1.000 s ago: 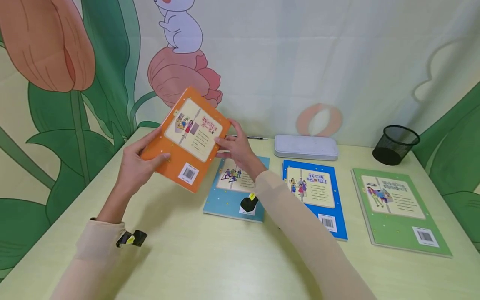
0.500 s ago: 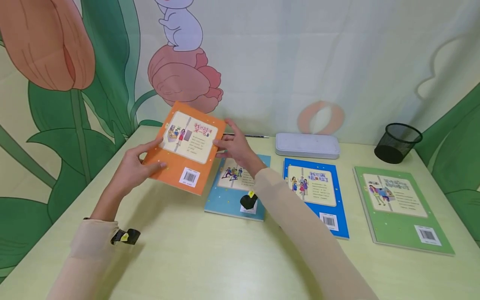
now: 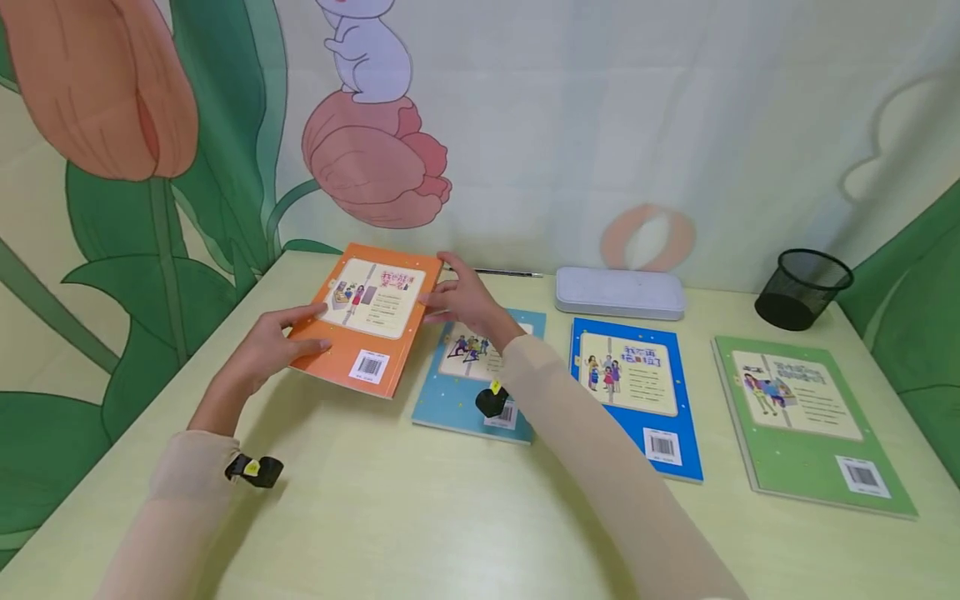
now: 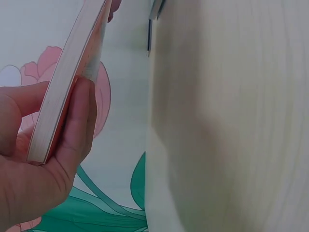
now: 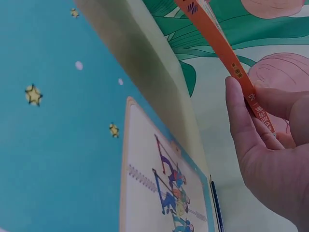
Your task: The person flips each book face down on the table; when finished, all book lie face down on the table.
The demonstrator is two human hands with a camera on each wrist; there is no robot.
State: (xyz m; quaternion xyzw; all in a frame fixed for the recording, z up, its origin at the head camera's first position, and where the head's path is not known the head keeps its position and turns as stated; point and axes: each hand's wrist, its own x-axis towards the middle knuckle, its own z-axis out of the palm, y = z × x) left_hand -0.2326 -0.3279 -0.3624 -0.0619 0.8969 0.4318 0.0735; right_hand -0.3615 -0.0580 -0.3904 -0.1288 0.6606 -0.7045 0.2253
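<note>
Both hands hold an orange book point(image 3: 366, 312) above the left part of the table, its barcode side facing up. My left hand point(image 3: 273, 346) grips the left edge; in the left wrist view the thumb and fingers point(image 4: 79, 116) pinch the page edges between them. The right hand point(image 3: 468, 296) pinches the far right edge, and the right wrist view shows thumb and fingers on the orange spine point(image 5: 236, 70). Under the right forearm lies a light blue book point(image 3: 442, 408), partly covered by that hand and sleeve. Shadow beneath the orange book shows it is raised off the table.
A blue book point(image 3: 630, 392) and a green book point(image 3: 813, 425) lie in a row to the right. Behind them are a pale pencil case point(image 3: 619, 293), a thin pen or pencil point(image 3: 502, 272) and a black mesh pen holder point(image 3: 804, 287). A printed curtain point(image 3: 525, 125) hangs behind the table.
The orange book has come down and turned from a strong tilt to nearly level, with both hands still holding it. The other books have stayed in place.
</note>
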